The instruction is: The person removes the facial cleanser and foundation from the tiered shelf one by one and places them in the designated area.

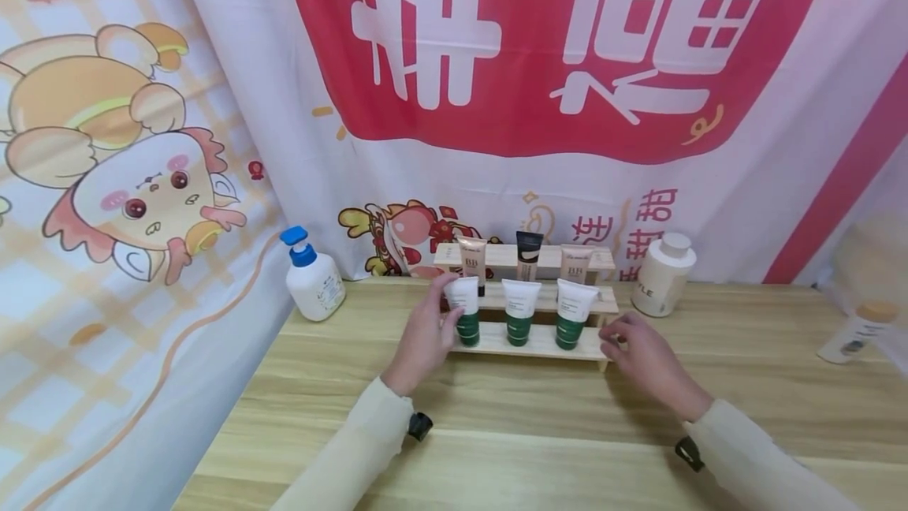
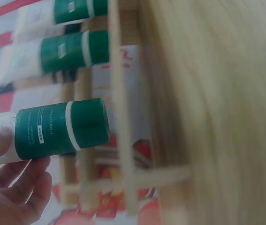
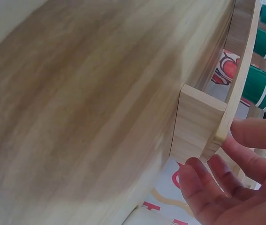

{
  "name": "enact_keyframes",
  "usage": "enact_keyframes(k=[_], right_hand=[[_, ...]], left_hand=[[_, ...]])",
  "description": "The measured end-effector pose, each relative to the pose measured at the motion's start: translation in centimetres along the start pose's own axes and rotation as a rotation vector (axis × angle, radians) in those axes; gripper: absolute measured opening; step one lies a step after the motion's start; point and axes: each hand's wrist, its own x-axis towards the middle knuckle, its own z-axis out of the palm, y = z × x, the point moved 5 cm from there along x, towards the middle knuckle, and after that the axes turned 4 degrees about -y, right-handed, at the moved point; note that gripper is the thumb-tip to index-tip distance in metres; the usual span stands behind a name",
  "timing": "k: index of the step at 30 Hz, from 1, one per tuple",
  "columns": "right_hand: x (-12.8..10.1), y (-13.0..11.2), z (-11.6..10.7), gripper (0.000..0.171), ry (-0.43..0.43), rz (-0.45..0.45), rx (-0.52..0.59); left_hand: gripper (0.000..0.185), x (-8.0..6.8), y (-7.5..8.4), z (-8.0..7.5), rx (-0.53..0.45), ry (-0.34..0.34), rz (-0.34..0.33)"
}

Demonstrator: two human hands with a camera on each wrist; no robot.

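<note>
The left hand (image 1: 424, 333) is grasping the left green-and-white tube (image 1: 468, 328), pinching its white upper part at the left end of the wooden rack's (image 1: 544, 343) near tier. The right hand (image 1: 649, 357) is curling its fingers around the tier's right end; whether it is gripping the wood, I cannot tell. Two matching tubes (image 1: 520, 312) are standing farther right on that tier. A pump bottle (image 1: 317, 286) is standing far left on the bench (image 1: 496, 408), and a white bottle (image 1: 663, 274) far right.
</note>
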Motion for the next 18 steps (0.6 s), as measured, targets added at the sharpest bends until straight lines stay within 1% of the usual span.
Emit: enact_keyframes(k=[3, 5, 6, 8, 9, 11, 12, 15, 18], right_hand=[[0.0, 0.0, 0.0, 0.016, 0.0, 0.0, 0.002], [-0.1, 0.1, -0.1, 0.016, 0.004, 0.001, 0.002], [-0.1, 0.1, -0.1, 0.016, 0.002, 0.0, 0.003], [-0.2, 0.2, -0.2, 0.017, -0.001, 0.002, 0.005], [-0.2, 0.2, -0.2, 0.017, -0.005, 0.003, 0.008], [-0.1, 0.3, -0.1, 0.017, -0.013, 0.005, 0.014], [-0.1, 0.3, -0.1, 0.017, -0.015, 0.005, 0.016], [0.0, 0.4, -0.1, 0.016, -0.021, 0.012, 0.023], [0.1, 0.4, 0.1, 0.017, -0.032, 0.02, 0.029]], left_hand=[[0.062, -0.3, -0.8, -2.1, -0.055, 0.05, -0.031], [0.062, -0.2, -1.5, -3.6, -0.084, 0.085, -0.065], [0.061, -0.1, -1.9, -4.3, -0.091, 0.092, -0.091], [0.056, 0.2, -3.2, -5.5, -0.073, 0.103, -0.163], [0.053, 0.3, -4.0, -5.8, -0.059, 0.095, -0.212], [0.049, 0.7, -5.8, -6.0, -0.027, 0.056, -0.304], [0.047, 0.9, -6.9, -5.9, -0.011, 0.023, -0.354], [0.046, 1.3, -9.9, -4.7, 0.028, -0.104, -0.489], [0.046, 1.5, -12.2, -3.3, 0.066, -0.225, -0.586]])
